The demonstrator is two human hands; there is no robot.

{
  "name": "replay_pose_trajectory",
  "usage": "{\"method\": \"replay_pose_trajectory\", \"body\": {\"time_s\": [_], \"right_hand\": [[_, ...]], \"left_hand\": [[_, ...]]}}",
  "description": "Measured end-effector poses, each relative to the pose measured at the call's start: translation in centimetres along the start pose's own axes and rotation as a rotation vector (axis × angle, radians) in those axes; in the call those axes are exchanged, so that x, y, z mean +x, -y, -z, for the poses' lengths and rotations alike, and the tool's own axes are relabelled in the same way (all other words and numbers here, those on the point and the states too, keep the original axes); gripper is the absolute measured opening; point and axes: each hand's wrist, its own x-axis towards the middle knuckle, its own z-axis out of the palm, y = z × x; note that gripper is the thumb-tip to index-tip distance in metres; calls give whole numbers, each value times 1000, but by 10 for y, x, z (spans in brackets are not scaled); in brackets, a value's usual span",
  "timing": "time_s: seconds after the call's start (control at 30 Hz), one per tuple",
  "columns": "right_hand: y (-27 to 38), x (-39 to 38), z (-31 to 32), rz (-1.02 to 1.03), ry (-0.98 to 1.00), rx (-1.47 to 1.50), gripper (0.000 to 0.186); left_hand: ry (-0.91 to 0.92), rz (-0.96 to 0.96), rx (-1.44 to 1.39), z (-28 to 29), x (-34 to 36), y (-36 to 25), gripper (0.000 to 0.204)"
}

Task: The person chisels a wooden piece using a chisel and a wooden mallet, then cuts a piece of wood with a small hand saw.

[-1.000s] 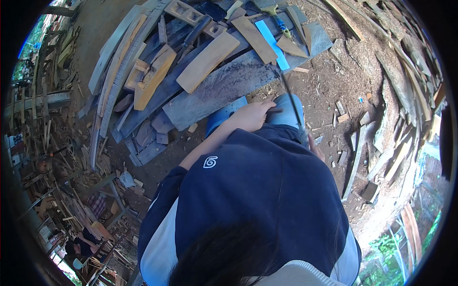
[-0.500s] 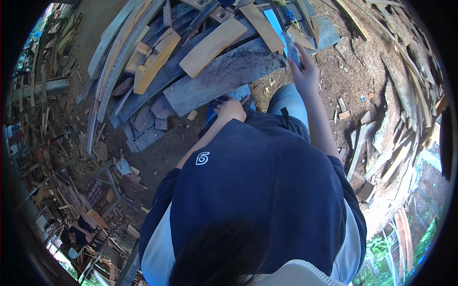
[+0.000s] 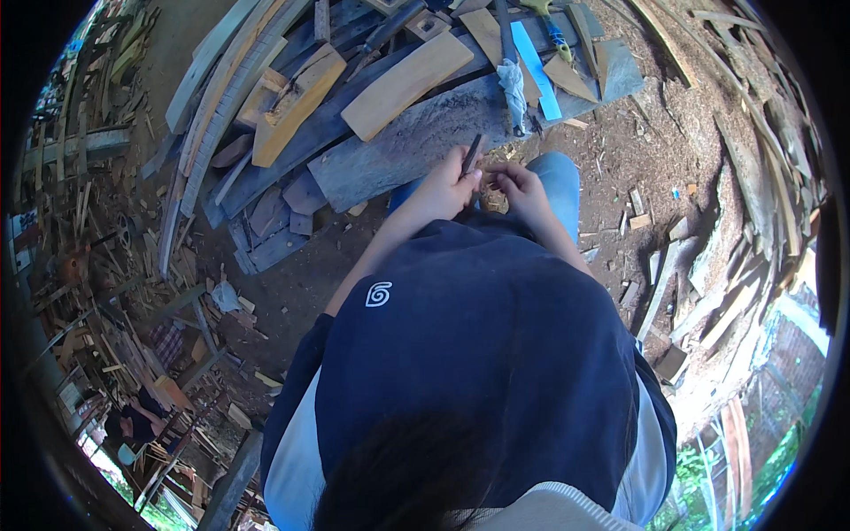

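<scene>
My left hand is closed round a slim dark bar-like piece that sticks up past the fingers; its exact kind does not show. Just right of it, above my lap, my right hand has its fingers bent inward, the tips close to my left thumb. Whatever lies between those fingertips is too small to tell. Beyond both hands, a long tool with a whitish wrapped handle lies on the grey plank bench. A light blue strip is beside it.
A curved pale board and a yellowish wood block rest on the bench. Long curved slats rise at its left. Offcuts and shavings litter the ground. Wood is heaped at right; a person is far left.
My right hand has let go of the wrapped-handled tool, now lying on the bench, and drawn back toward my lap. My left hand has risen from my lap with the dark piece.
</scene>
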Motion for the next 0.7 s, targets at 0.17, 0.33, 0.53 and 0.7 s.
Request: {"method": "replay_pose_trajectory", "body": {"time_s": [0.17,0.33,0.53,0.7], "right_hand": [[69,-11,-15,196,85,473,30],[116,-12,-16,134,129,488,32],[132,-24,-16,198,-123,686,29],[136,-35,-16,207,-91,720,34]], "left_hand": [[130,90,-119,19,-23,-25,23],[-21,-155,174,6,-37,-63,23],[-81,-198,367,-6,-45,-80,23],[-131,-315,258,-20,-46,-75,22]]}}
